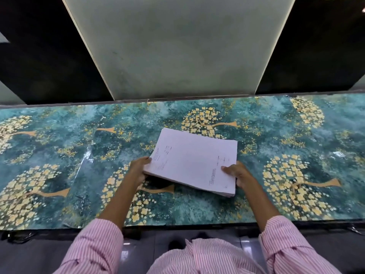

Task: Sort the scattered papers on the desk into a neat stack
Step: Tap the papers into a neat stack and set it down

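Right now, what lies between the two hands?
The paper stack: the left hand grips its left side, the right hand its right side. The head view shows it.

One view only, from a wide-angle camera worn on the person's head. It faces forward and steeply down. The desk [59, 147] crosses the middle of the frame as a broad band from left edge to right edge, its far edge slightly slanted. A pale upright panel [177, 46] fills the upper centre, with dark areas on either side. The camera sits close: both forearms enter from the bottom edge, with striped sleeves [94, 250] at lower left and lower right. The left hand [138, 171], right hand [240, 176] and stack of papers [194, 161] lie near the frame's centre.
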